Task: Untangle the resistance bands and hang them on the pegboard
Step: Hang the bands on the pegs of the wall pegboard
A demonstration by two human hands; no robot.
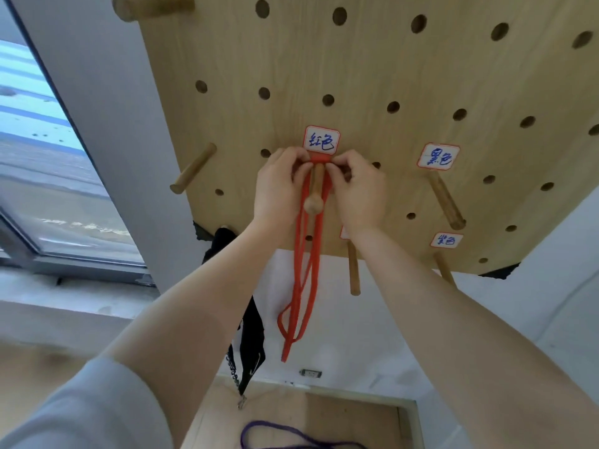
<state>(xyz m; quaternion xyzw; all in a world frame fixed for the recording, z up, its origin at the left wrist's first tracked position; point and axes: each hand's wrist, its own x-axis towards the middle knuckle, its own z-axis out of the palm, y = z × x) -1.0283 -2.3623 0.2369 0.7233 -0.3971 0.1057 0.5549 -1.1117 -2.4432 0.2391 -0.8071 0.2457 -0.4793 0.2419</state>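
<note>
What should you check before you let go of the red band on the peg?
1. Red band looped over the peg: ok, its top lies across the peg's base, against the pegboard.
2. Right peg chosen: ok, it sits under the label reading red.
3. Both hands holding: ok, left hand and right hand pinch the band either side of the peg.
4. Band untangled: cannot tell, the hanging strands cross near the bottom.
5. Band hangs free: ok, nothing catches it below the board.
6. Other bands done: not ok, the purple band lies on the surface below.
</note>
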